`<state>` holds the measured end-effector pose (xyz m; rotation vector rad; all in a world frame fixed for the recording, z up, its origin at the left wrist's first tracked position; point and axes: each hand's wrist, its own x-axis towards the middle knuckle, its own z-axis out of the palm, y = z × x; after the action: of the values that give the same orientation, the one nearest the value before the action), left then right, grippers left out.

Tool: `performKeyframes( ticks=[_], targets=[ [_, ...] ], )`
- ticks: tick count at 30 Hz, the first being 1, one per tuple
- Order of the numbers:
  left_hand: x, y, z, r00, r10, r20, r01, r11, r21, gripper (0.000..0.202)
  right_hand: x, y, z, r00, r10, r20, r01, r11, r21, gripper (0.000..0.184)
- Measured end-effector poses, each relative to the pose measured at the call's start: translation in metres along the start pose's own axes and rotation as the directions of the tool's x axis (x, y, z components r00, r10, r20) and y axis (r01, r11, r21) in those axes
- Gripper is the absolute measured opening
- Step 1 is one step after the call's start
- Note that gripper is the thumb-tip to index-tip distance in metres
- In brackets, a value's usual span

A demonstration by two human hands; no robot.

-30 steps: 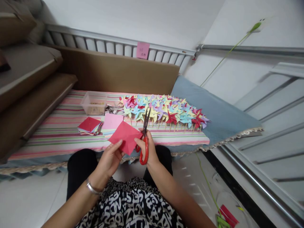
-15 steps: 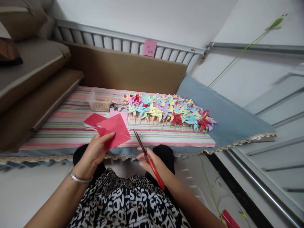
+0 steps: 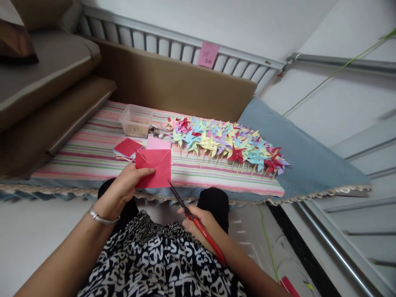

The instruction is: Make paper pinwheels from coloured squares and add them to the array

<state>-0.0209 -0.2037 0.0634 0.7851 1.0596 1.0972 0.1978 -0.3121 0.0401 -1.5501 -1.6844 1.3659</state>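
Note:
My left hand (image 3: pixel 125 186) pinches a red paper square (image 3: pixel 154 168) by its left edge and holds it up over the front of the striped mat (image 3: pixel 93 144). The square shows cuts running in from its top corners. My right hand (image 3: pixel 201 227) is lower, above my lap, closed round the red handles of a pair of scissors (image 3: pixel 194 218). The dark blades point up and left, their tip just under the square's lower right corner.
On the mat lie a stack of coloured paper squares (image 3: pixel 126 148), a pink sheet (image 3: pixel 158 143), a clear plastic box (image 3: pixel 136 120) and several rows of paper pinwheels on sticks (image 3: pixel 225 142). A brown board (image 3: pixel 173 86) and railing stand behind. A blue cloth (image 3: pixel 309 165) lies to the right.
My right hand has dropped with the scissors from beside the paper down toward my lap. My left hand has turned the red square from a diamond to level and moved it left.

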Motion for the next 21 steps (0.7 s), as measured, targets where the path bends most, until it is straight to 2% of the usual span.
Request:
performKeyframes(
  ticks=[12, 21],
  targets=[
    [-0.0054, 0.0028, -0.0012, 0.991, -0.119, 0.065, 0.117, 0.992, 0.039, 0.027, 0.0050, -0.0011, -0.0006, 1.000, -0.009, 0.010, 0.010, 0.999, -0.043, 0.033],
    [-0.0090, 0.0059, 0.0022, 0.989, -0.130, 0.076, 0.127, 0.991, 0.035, 0.024, 0.0043, -0.0073, -0.0027, 0.998, -0.055, 0.021, 0.057, 0.993, -0.103, 0.033]
  ],
)
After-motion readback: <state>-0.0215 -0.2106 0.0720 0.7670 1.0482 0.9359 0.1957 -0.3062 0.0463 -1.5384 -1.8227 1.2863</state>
